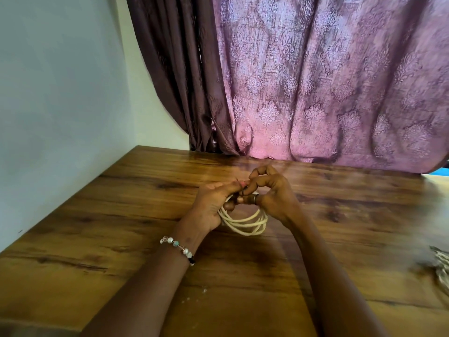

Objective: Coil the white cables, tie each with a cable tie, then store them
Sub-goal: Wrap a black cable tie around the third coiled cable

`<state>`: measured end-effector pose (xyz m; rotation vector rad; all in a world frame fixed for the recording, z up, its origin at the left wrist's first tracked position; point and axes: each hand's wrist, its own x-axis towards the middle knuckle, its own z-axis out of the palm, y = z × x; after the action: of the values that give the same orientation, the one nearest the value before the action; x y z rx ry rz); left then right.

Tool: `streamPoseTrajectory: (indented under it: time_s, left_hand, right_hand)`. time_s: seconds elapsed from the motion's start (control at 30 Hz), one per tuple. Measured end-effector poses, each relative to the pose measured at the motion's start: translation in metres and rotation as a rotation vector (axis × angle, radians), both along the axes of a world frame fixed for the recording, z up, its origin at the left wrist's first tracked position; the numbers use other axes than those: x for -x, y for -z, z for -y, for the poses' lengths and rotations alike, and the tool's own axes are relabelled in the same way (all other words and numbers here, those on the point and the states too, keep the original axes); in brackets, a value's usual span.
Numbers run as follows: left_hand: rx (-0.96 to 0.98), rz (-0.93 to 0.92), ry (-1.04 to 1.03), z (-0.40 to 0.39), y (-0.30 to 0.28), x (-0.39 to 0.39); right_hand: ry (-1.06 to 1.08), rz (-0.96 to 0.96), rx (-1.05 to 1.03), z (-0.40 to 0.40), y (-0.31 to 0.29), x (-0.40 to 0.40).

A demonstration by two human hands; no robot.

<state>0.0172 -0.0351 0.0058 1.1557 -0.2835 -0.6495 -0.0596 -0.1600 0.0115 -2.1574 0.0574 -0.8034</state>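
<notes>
A patterned purple curtain [328, 81] hangs behind the brown wooden bench [121, 227]. Above the bench's middle, the left hand [213, 205] and right hand [269, 193] both grip a coiled cream-white cable [245, 223], fingertips pinched together at its top.

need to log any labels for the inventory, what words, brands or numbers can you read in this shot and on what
None: no readable text, brand, number or sign anywhere in this view.
The coiled white cable, held by the left hand and right hand, shows no print.
The purple patterned curtain bears only ornament, no letters.
The brown wooden table is unmarked.
The pale bundle at the right edge is too blurred to read.
</notes>
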Motion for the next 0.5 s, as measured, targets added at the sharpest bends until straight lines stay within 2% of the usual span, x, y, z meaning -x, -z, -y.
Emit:
streamPoseTrajectory:
  time_s: [0.13,0.23,0.37,0.43,0.5]
  left_hand:
    - [-0.024,0.096,-0.007,-0.004,0.003,-0.004]
    - [-0.051,0.232,-0.044,-0.006,0.004,-0.008]
    - [-0.124,0.606,-0.125,-0.006,0.007,-0.015]
    - [-0.143,0.733,-0.157,-0.005,0.009,-0.018]
    - [-0.178,0.848,-0.209,-0.005,0.011,-0.021]
  right_hand:
    - [-0.078,-0.092,-0.041,-0.001,0.000,0.003]
    - [-0.126,-0.061,-0.124,0.002,0.005,0.001]
    - [-0.201,-0.123,-0.326,0.002,0.009,0.004]
    - [-0.248,-0.138,-0.420,0.002,0.008,0.008]
    - [-0.269,-0.120,-0.601,0.002,0.007,0.008]
